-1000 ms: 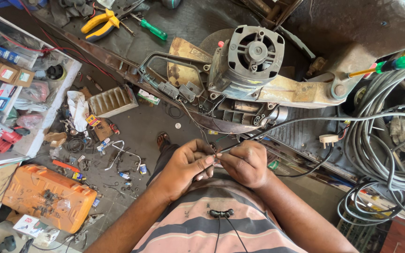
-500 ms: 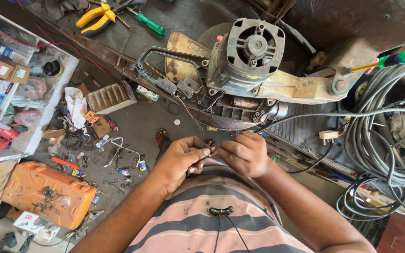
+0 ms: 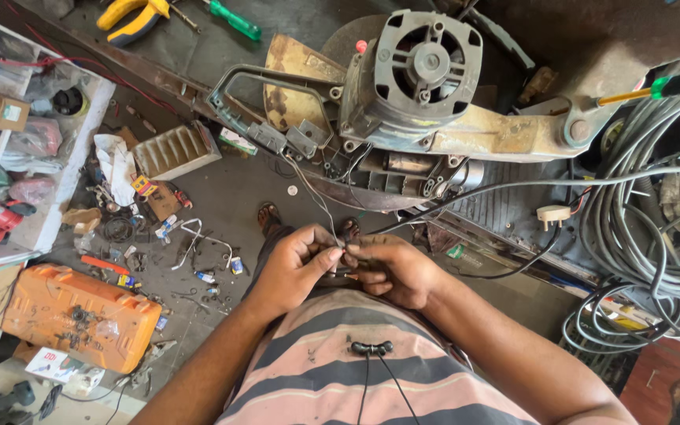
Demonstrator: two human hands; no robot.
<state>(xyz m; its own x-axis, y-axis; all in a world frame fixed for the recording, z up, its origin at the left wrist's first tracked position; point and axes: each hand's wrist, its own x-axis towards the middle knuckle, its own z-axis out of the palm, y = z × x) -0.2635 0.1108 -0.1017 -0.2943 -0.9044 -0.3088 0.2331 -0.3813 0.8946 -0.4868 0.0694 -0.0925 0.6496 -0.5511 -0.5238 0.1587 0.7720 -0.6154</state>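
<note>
My left hand (image 3: 294,266) and my right hand (image 3: 391,269) meet just in front of my striped shirt, fingertips pinched together on thin wires (image 3: 318,201) that run up to an opened power tool. The tool is a large grey motor (image 3: 419,75) with a worn yellow guard and a metal handle (image 3: 265,83), lying on the bench edge. A black cable (image 3: 513,187) leaves my right hand and runs off to the right. Exactly what the fingers do to the wire ends is hidden.
Coiled grey cables (image 3: 643,236) and a white plug (image 3: 552,212) lie at right. An orange tool case (image 3: 80,315) sits on the floor lower left amid small scraps. Yellow pliers (image 3: 131,17) and green screwdrivers (image 3: 234,20) rest on the bench. Shelves with boxes stand far left.
The view has shifted slightly and my hands have stayed pinched together on the wires, with only small finger movement.
</note>
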